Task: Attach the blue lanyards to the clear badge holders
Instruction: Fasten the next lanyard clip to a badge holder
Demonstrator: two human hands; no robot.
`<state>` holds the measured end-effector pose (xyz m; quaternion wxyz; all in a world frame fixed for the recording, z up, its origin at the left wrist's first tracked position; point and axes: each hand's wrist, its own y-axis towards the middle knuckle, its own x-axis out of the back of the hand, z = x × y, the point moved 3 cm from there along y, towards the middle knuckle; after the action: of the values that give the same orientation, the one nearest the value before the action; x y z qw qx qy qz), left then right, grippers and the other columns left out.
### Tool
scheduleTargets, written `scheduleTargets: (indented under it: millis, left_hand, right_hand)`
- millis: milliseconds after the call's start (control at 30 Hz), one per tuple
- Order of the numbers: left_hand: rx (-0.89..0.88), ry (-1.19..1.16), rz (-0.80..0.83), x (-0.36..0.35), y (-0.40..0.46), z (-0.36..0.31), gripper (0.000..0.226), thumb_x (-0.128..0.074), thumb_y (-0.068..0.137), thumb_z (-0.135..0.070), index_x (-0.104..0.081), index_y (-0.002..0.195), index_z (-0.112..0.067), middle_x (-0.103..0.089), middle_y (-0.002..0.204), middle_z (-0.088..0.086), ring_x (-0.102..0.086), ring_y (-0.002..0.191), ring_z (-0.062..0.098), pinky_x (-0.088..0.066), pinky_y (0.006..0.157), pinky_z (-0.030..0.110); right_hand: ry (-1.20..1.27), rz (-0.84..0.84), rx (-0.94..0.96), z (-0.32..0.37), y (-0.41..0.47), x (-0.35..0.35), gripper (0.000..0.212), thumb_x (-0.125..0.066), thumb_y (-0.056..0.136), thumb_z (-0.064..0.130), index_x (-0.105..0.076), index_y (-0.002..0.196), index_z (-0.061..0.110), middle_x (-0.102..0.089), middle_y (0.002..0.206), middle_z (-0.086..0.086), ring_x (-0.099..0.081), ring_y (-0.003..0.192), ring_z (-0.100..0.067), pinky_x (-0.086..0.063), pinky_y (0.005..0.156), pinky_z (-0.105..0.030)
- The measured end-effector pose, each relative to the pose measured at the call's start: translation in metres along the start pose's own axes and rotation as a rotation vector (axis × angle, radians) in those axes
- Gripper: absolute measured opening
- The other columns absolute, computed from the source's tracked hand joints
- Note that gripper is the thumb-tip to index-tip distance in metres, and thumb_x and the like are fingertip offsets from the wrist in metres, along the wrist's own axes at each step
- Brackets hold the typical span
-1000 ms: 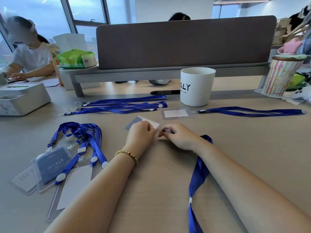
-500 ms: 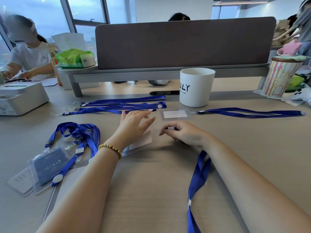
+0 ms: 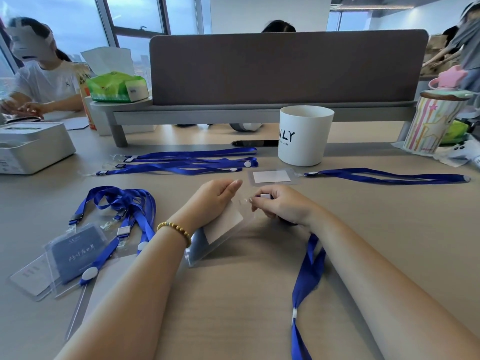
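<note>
While the left hand (image 3: 213, 201) holds a clear badge holder (image 3: 220, 229) tilted above the counter (image 3: 389, 229), its grip closed on the holder's left side, the right hand (image 3: 283, 206) pinches the clip (image 3: 265, 196) of a blue lanyard (image 3: 307, 276) at the holder's top edge. More lanyards (image 3: 187, 162) lie farther off, finished badges (image 3: 72, 253) at near left, a white cup (image 3: 304, 135) beyond.

surface: beige table (image 3: 389, 229) | on it: blue lanyards (image 3: 181, 162), badge holder (image 3: 271, 176), white cup (image 3: 304, 136), grey box (image 3: 33, 146)
</note>
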<state>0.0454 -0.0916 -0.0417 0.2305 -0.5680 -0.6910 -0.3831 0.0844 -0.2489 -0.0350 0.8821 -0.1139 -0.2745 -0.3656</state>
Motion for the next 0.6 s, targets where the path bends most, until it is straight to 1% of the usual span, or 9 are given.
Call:
scheduleTargets:
  millis: [67,133,167,233,333,400,433,533,600]
  left_hand:
    - [-0.004,0.069,0.046,-0.002,-0.002,-0.003,0.037,-0.035,0.097,-0.038,-0.05,0.072,-0.014,-0.049,0.065,0.003,-0.047,0.061,0.016,-0.039,0.059,0.021]
    - [-0.031,0.035,0.04,-0.003,-0.003,-0.01,0.036,-0.035,0.097,-0.038,-0.047,0.069,-0.017,-0.047,0.063,0.001,-0.047,0.06,0.015,-0.039,0.059,0.021]
    - [-0.046,-0.002,0.024,-0.003,-0.003,-0.015,0.036,-0.035,0.096,-0.037,-0.044,0.067,-0.018,-0.045,0.061,0.0,-0.046,0.059,0.015,-0.039,0.059,0.022]
    - [-0.074,-0.027,0.005,-0.001,-0.003,-0.021,0.037,-0.035,0.096,-0.037,-0.042,0.065,-0.019,-0.042,0.06,0.0,-0.043,0.058,0.015,-0.038,0.059,0.025]
    - [-0.071,0.073,0.05,0.0,-0.005,-0.018,0.036,-0.035,0.096,-0.038,-0.05,0.072,-0.017,-0.046,0.064,0.001,-0.047,0.062,0.015,-0.042,0.063,0.025]
    - [-0.038,0.13,0.06,0.001,-0.004,-0.009,0.043,-0.036,0.096,-0.041,-0.056,0.079,-0.007,-0.047,0.065,0.003,-0.047,0.064,0.018,-0.043,0.067,0.031]
    - [-0.024,0.161,0.066,0.001,-0.004,-0.004,0.045,-0.036,0.095,-0.042,-0.056,0.077,-0.006,-0.046,0.063,0.003,-0.046,0.062,0.018,-0.042,0.067,0.034]
    - [0.023,0.283,0.124,-0.002,-0.002,0.008,0.043,-0.037,0.094,-0.046,-0.053,0.068,-0.015,-0.047,0.06,-0.001,-0.047,0.06,0.016,-0.04,0.064,0.031]
    - [0.042,0.288,0.134,-0.003,-0.002,0.008,0.041,-0.035,0.095,-0.046,-0.06,0.077,-0.018,-0.056,0.07,-0.002,-0.054,0.07,0.016,-0.044,0.072,0.031]
  right_hand:
    - [-0.018,0.034,-0.028,0.001,0.001,-0.001,0.021,-0.055,0.092,0.032,-0.06,0.075,0.022,-0.053,0.066,0.003,-0.047,0.061,-0.01,-0.039,0.063,-0.024]
    - [-0.092,0.057,-0.053,0.0,0.003,-0.006,0.016,-0.056,0.09,0.029,-0.059,0.076,0.022,-0.057,0.075,0.001,-0.053,0.07,-0.015,-0.043,0.068,-0.029]
    - [-0.153,0.044,-0.058,-0.001,0.005,-0.008,0.016,-0.056,0.089,0.027,-0.057,0.073,0.023,-0.057,0.076,0.0,-0.054,0.074,-0.018,-0.044,0.068,-0.03]
    - [-0.241,-0.004,-0.064,-0.001,0.008,-0.011,0.019,-0.054,0.09,0.028,-0.056,0.072,0.024,-0.057,0.079,-0.002,-0.053,0.077,-0.018,-0.041,0.065,-0.028]
    - [-0.23,-0.045,-0.046,-0.003,0.008,-0.009,0.02,-0.051,0.093,0.029,-0.06,0.076,0.023,-0.061,0.088,-0.003,-0.051,0.076,-0.013,-0.038,0.063,-0.024]
    - [-0.225,-0.073,-0.033,-0.006,0.007,-0.005,0.023,-0.051,0.093,0.028,-0.059,0.071,0.025,-0.061,0.085,0.001,-0.051,0.075,-0.012,-0.038,0.062,-0.022]
    - [-0.221,-0.088,-0.029,-0.006,0.006,-0.002,0.024,-0.052,0.093,0.029,-0.06,0.071,0.024,-0.06,0.082,0.003,-0.051,0.074,-0.01,-0.037,0.062,-0.021]
    - [-0.178,-0.137,0.005,-0.006,0.001,0.007,0.022,-0.051,0.095,0.029,-0.062,0.079,0.019,-0.05,0.064,0.012,-0.043,0.061,0.0,-0.03,0.056,-0.018]
    - [-0.142,-0.166,0.015,-0.006,0.001,0.012,0.021,-0.048,0.097,0.028,-0.061,0.083,0.018,-0.042,0.059,0.015,-0.038,0.056,0.003,-0.027,0.053,-0.015]
